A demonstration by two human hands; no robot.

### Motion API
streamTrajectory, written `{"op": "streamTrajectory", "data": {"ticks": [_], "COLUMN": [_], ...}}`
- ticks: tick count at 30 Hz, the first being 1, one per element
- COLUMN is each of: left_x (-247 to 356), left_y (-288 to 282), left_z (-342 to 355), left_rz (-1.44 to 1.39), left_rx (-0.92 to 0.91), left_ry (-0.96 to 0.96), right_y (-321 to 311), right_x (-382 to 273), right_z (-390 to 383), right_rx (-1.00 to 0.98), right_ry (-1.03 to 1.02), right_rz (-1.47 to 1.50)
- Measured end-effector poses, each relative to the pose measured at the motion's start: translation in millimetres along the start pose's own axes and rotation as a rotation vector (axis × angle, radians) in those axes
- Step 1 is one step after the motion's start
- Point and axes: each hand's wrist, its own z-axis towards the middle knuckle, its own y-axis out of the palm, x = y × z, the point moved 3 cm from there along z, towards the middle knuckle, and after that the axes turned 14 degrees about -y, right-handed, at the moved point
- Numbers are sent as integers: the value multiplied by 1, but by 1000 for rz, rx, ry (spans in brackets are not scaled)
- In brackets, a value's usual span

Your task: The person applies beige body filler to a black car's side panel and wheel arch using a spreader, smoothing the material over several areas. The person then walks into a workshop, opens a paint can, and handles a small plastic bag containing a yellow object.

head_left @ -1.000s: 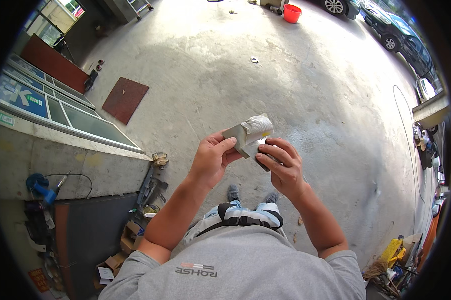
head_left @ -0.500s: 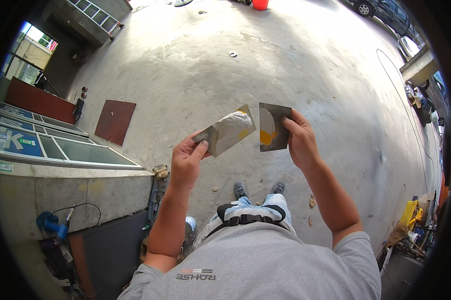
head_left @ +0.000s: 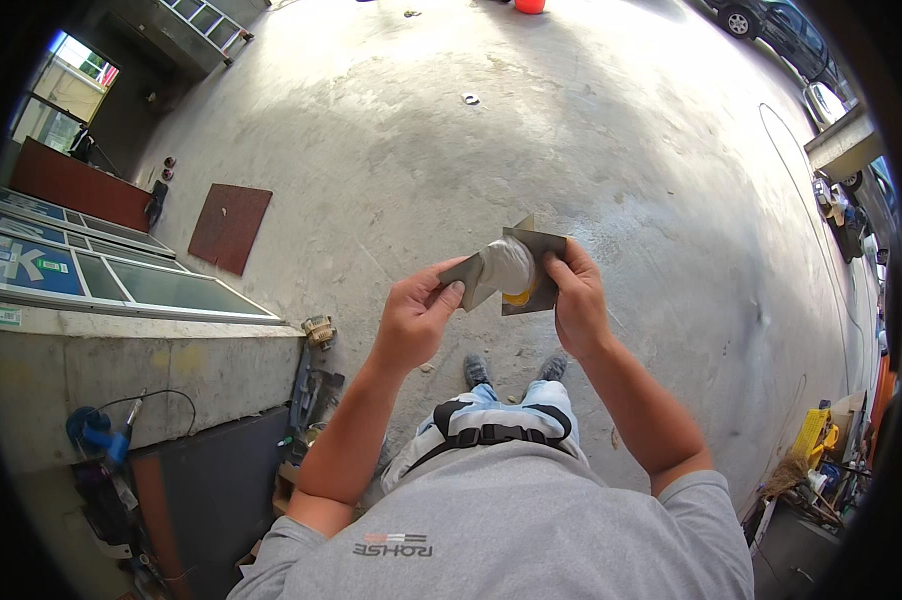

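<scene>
My left hand (head_left: 412, 312) is closed on the edge of a thin, flat metal putty spreader (head_left: 462, 273), thumb on top. In my right hand (head_left: 577, 300) a second squarish metal putty spreader (head_left: 543, 291) is pinched between thumb and fingers. The two spreaders overlap in front of my waist, above the floor. A thick lump of pale grey-white putty (head_left: 508, 266) lies where they meet. Some yellow paste (head_left: 516, 298) shows at the putty's lower edge, on the right spreader. Where the blades overlap, the putty hides much of the left one.
Below is a concrete floor (head_left: 661, 240). At left lie a dark red mat (head_left: 230, 228) and framed glass panels (head_left: 171, 278) on a concrete ledge (head_left: 171, 375). Tools and a yellow item (head_left: 816, 432) crowd the right edge. A cable (head_left: 816, 205) runs along the right; cars stand beyond.
My hands have come closer together. The left spreader has moved right until its far end overlaps the right spreader; the putty now bulges between them.
</scene>
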Motion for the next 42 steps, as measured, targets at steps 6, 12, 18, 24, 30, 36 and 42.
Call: {"op": "streamTrajectory", "data": {"ticks": [6, 12, 18, 24, 30, 36, 42], "left_x": [-16, -18, -31, -36, -31, -21, -7], "left_y": [26, 31, 7, -3, -9, -12, -10], "left_z": [-1, -14, -15, -9, -13, -10, -3], "left_rz": [65, 453, 188, 16, -43, -388, -575], "left_rx": [-21, -36, -31, 68, 35, 101, 10], "left_ry": [37, 132, -115, -106, -147, -247, -210], "right_y": [3, -2, -16, -17, -39, -31, 14], "right_x": [13, -12, -50, -53, -66, -76, -36], "right_z": [-6, 10, 17, 3, 8, -7, -35], "right_rx": [122, 133, -220, -659, -778, -484, -679], "right_ry": [169, 75, -8, -159, -270, -1034, -1108], "right_rz": [310, 365, 227, -267, -768, -1184, -1176]}}
